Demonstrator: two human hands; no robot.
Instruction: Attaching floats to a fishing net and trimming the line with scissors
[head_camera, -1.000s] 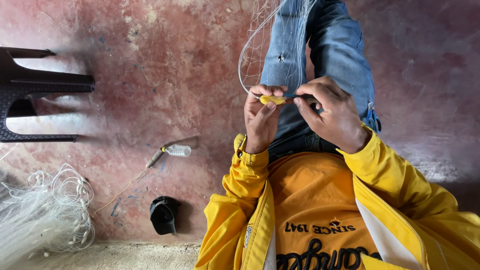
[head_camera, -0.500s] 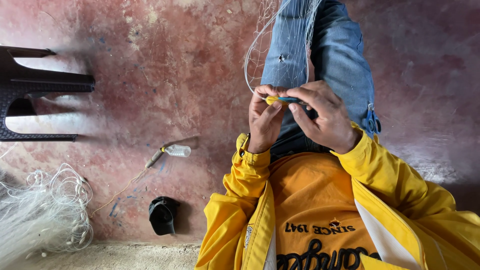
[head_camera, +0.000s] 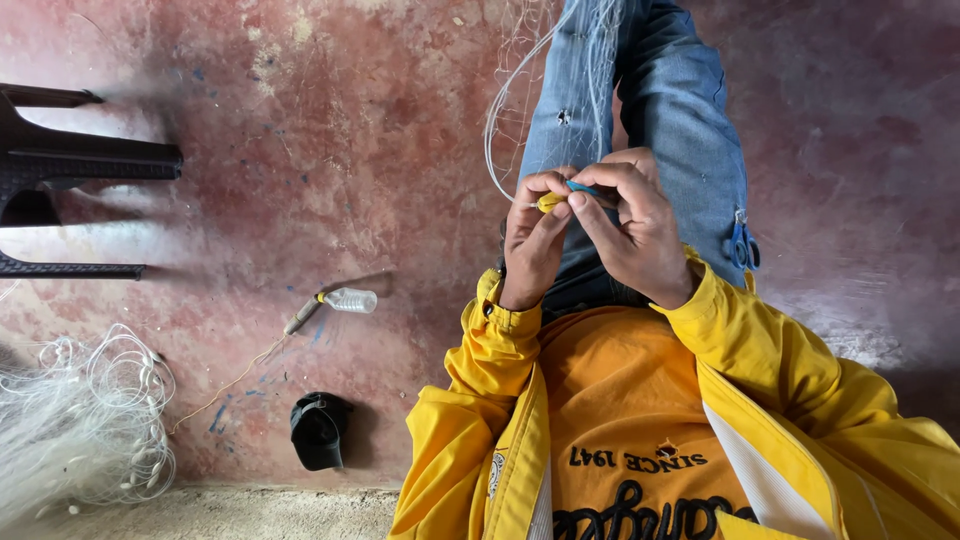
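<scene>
Small yellow piece and thin white line, held over the lap.

Yellow piece (head_camera: 551, 202): small, oval, smooth, pinched at the fingertips, lying roughly level with its long axis running 3 to 9 o'clock. A short blue bit (head_camera: 580, 187) touches it at about 2 o'clock, mostly hidden under a finger; what it is cannot be told. White line (head_camera: 492, 150): fine, pale, almost clear, leaves the yellow piece toward 9 o'clock, bows out in a loose curve, then climbs toward 12 o'clock. There it joins fine netting (head_camera: 590, 70), draped over the blue denim leg and running off the top edge.
</scene>
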